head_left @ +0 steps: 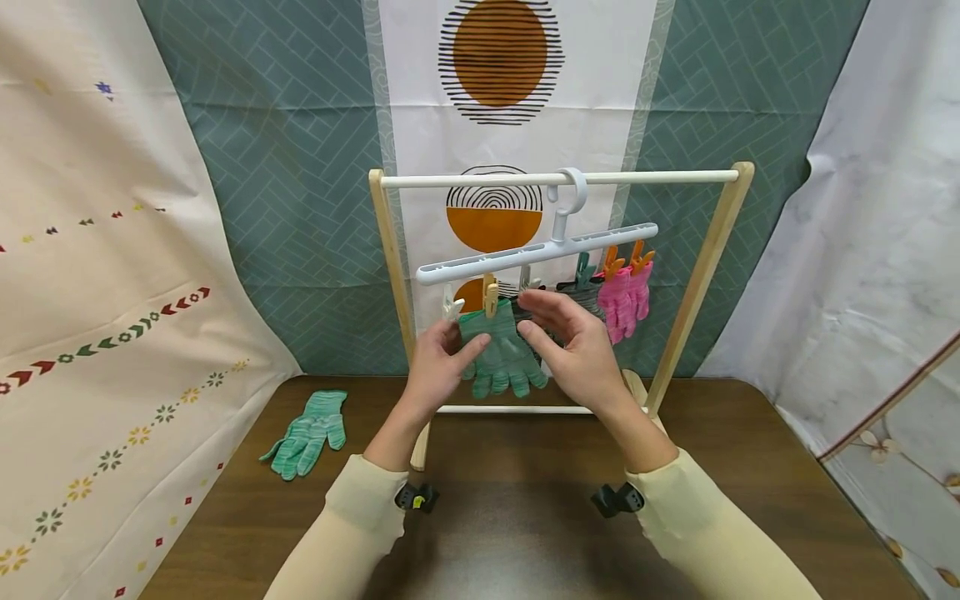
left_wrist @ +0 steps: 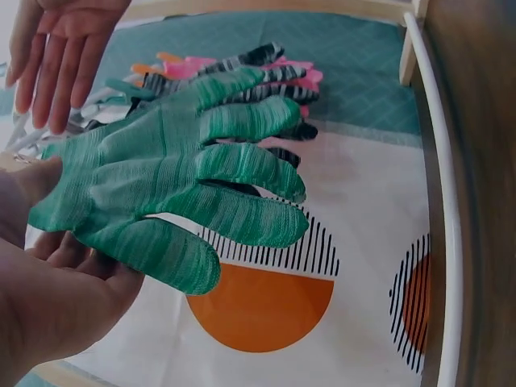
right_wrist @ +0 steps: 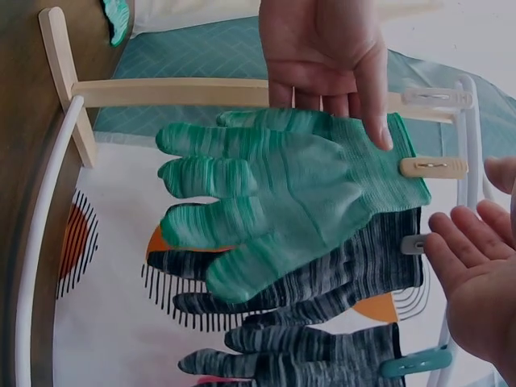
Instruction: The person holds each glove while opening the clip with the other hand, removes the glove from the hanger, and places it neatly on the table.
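A green striped knit glove hangs fingers down from a pale yellow clothespin on a light grey clip hanger. My left hand pinches the glove's cuff at one side, thumb in front and fingers behind. To the glove's right is my right hand, its fingers extended and holding nothing. In the right wrist view its fingertips are close to a grey clothespin; whether they touch it I cannot tell. That clothespin holds a black-and-grey glove behind the green one.
Pink gloves hang under orange clothespins at the hanger's right end. A white clothespin hangs at its left end. The hanger hooks over a wooden rack's white rod. Another green glove lies on the brown table.
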A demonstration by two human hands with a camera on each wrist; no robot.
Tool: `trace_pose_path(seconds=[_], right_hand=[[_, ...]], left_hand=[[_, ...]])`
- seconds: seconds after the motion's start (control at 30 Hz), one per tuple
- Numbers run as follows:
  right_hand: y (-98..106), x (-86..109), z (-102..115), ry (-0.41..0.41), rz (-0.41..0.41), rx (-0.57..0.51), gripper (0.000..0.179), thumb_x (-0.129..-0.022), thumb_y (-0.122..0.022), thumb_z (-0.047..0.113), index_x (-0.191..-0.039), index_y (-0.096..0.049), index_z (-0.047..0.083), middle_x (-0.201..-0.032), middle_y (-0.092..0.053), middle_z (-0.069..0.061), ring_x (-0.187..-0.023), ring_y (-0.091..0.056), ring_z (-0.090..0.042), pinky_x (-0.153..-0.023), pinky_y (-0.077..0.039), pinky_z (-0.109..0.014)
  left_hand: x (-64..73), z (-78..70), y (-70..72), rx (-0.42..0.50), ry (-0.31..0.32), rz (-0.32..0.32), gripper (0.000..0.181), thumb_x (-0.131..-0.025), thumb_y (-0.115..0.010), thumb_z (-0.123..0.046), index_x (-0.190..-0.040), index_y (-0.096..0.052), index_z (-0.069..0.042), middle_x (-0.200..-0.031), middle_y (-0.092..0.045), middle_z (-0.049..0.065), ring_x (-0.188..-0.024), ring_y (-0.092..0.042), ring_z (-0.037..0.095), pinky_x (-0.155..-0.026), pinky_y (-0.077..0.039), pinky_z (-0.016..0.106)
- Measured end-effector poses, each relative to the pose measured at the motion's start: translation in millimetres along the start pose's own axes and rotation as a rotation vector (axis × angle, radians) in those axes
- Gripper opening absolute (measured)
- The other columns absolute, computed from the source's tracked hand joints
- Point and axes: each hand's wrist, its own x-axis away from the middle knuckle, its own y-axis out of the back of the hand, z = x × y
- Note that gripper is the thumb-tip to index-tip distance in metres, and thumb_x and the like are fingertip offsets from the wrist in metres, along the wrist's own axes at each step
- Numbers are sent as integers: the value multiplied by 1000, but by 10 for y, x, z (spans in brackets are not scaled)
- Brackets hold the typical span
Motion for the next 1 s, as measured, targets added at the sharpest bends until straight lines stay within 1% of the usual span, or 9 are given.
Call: trace_pose_path(seconds=[0.17, 0.3, 0.43, 0.57, 0.73, 0.9, 1.0], right_hand=[[-31, -20, 7, -3, 16, -11, 40, -102, -71, 4, -141, -63, 1, -140, -67, -18, -130, -64, -26, -109, -50, -38], [-58, -31, 0, -12, 29, -13, 41, -103, -70, 6, -143, -62, 0, -141, -66, -15, -132, -63, -25, -110, -49, -37], [-95, -54, -2, -12, 39, -10, 42, -104, -70, 7, -145, -61, 0, -142, -66, -12, -133, -63, -24, -109, -50, -36], [-139, -95, 27, -7, 43, -16, 44, -104, -69, 8, -146, -60, 1, -143, -65, -14, -132, -63, -24, -108, -51, -37], [-202, -153, 56, -19, 47, -29, 44, -106, -68, 11, -148, -58, 1, -144, -65, -11, -130, -64, -22, -105, -53, -35], [-247, -202, 60, -45, 39, -42, 44, -107, -66, 12, -148, -58, 1, -141, -67, -12, -127, -66, -23, -103, -54, -34], [-269, -230, 64, -61, 32, -55, 42, -107, -65, 12, -147, -59, -2, -137, -68, -13, -124, -67, -23, -101, -55, -32]], left_hand=[[15, -5, -13, 20, 56, -4, 33, -102, -74, -13, -131, -68, 1, -117, -76, 17, -103, -73, 25, -87, -59, 32], [59, -35, -15, 23, 86, -10, 32, -104, -73, -17, -130, -68, 1, -117, -76, 16, -102, -73, 24, -87, -58, 33], [99, -72, -23, 30, 102, -16, 31, -105, -71, -17, -129, -69, 2, -115, -76, 16, -101, -72, 23, -86, -59, 32], [124, -96, -33, 44, 113, -24, 29, -105, -70, -17, -127, -70, 2, -111, -76, 15, -96, -72, 20, -81, -59, 30], [156, -118, -39, 73, 105, -15, 26, -106, -68, -15, -125, -70, 3, -106, -76, 15, -89, -72, 19, -76, -59, 30], [182, -127, -54, 90, 99, 0, 26, -106, -68, -14, -125, -70, 3, -103, -76, 14, -87, -72, 18, -76, -58, 30], [201, -139, -65, 91, 106, -4, 25, -106, -68, -14, -124, -70, 4, -102, -76, 13, -86, -71, 17, -75, -58, 30]])
